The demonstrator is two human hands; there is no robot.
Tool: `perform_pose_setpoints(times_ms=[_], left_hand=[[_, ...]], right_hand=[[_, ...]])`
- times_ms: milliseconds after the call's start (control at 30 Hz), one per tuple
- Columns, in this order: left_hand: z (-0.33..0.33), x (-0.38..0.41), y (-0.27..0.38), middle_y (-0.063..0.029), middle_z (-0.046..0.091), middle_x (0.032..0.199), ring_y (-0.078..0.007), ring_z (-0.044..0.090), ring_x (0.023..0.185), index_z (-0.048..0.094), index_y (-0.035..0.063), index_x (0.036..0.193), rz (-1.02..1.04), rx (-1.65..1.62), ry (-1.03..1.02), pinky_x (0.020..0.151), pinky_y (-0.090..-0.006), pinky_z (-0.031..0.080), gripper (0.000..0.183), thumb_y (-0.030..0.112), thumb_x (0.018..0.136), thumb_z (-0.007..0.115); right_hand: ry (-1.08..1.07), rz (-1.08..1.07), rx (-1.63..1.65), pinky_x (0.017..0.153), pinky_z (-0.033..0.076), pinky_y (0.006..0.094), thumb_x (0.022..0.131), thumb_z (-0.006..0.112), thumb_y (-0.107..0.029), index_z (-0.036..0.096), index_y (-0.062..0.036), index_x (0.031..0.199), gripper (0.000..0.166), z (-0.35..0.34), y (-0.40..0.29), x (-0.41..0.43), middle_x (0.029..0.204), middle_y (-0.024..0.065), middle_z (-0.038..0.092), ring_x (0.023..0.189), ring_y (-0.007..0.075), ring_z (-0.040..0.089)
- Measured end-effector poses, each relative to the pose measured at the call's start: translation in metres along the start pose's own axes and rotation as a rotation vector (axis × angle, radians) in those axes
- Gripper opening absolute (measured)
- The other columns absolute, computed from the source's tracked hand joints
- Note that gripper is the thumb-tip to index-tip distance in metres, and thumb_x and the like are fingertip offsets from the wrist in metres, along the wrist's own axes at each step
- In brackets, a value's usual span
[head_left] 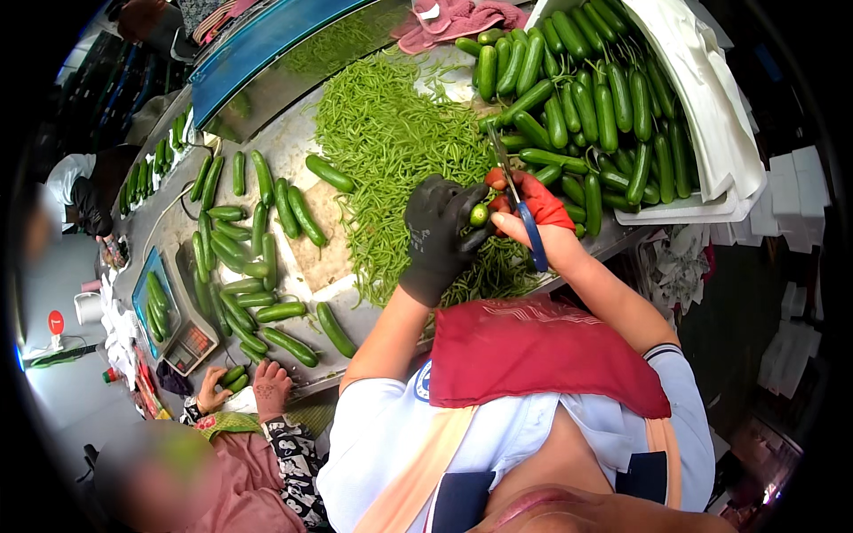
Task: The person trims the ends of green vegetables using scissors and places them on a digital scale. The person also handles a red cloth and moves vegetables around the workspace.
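In a black work glove, my left hand (pixel 436 233) grips a cucumber (pixel 479 214), whose cut-looking end faces me; most of it is hidden by the fingers. My right hand (pixel 550 216) wears a red glove that leaves the thumb bare. It holds a pair of scissors (pixel 532 233) with blue handles, blades pointing away from me. Both hands are close together over a large heap of green beans (pixel 393 126) on the metal table (pixel 460 63). Just beyond my right hand, many cucumbers (pixel 586 113) spill from a white foam box (pixel 730 206).
Loose cucumbers (pixel 303 213) lie to the left. Beside them, a digital scale (pixel 193 343) stands near a blue tray (pixel 140 300) of cucumbers. A co-worker's hands (pixel 272 390) are at the near left edge. A blue-edged panel (pixel 266 60) and pink towel (pixel 460 23) are at the back.
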State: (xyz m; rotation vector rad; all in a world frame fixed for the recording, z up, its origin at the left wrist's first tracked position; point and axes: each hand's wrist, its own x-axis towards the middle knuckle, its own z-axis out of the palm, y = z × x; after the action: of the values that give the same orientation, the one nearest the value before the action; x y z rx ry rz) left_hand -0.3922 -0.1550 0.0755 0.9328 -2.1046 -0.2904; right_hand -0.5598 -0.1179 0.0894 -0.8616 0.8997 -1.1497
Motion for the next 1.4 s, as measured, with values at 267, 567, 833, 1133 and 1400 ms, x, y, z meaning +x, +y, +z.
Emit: perform_pose_setpoints(times_ms=[267,567,833,1133,1400], left_hand=[[-0.018,-0.013,0.0,-0.0078,0.054,0.093,-0.0314,0.05,0.097,0.059,0.0149,0.112,-0.046,0.146,-0.164,0.089,-0.0477,0.039,0.056,0.022,0.059,0.076],[-0.118,-0.068,-0.101,-0.0137,0.061,0.083,-0.0321,0.057,0.079,0.062,0.0088,0.111,-0.429,0.707,0.059,0.071,-0.0393,0.045,0.044,0.019,0.07,0.074],[0.013,0.009,-0.033,-0.0166,0.064,0.104,-0.032,0.059,0.097,0.059,0.0042,0.113,-0.196,0.039,-0.115,0.086,-0.0391,0.046,0.038,0.018,0.079,0.069],[0.099,0.037,0.002,-0.0131,0.06,0.101,-0.0318,0.051,0.101,0.054,0.0104,0.117,0.051,0.13,-0.464,0.092,-0.0441,0.035,0.044,0.029,0.079,0.064],[0.043,0.009,0.006,-0.0127,0.059,0.106,-0.033,0.051,0.104,0.054,0.0102,0.122,0.079,0.001,-0.416,0.093,-0.0428,0.037,0.049,0.023,0.077,0.065]], right_hand=[[-0.043,0.077,-0.077,0.063,0.042,0.0202,0.084,0.059,-0.003,0.05,-0.0083,0.117,0.035,0.005,0.017,0.009,0.085,-0.0033,0.049,0.073,0.005,0.048],[-0.021,0.256,-0.034,0.065,0.046,0.0217,0.08,0.058,0.001,0.044,-0.0024,0.128,0.051,-0.044,0.048,-0.043,0.112,0.004,0.059,0.083,0.0048,0.057],[0.276,0.214,-0.068,0.067,0.047,0.0224,0.087,0.056,-0.005,0.045,-0.0042,0.127,0.041,-0.072,0.059,-0.096,0.111,0.0061,0.059,0.083,0.0073,0.058],[0.286,0.152,0.047,0.075,0.044,0.0219,0.087,0.057,-0.007,0.044,-0.0038,0.129,0.044,-0.094,0.055,-0.101,0.098,0.0032,0.059,0.084,0.0071,0.055],[0.186,0.217,-0.145,0.069,0.046,0.0199,0.087,0.058,-0.014,0.047,-0.0052,0.127,0.042,-0.085,0.035,-0.081,0.095,0.0052,0.062,0.076,0.0069,0.057]])
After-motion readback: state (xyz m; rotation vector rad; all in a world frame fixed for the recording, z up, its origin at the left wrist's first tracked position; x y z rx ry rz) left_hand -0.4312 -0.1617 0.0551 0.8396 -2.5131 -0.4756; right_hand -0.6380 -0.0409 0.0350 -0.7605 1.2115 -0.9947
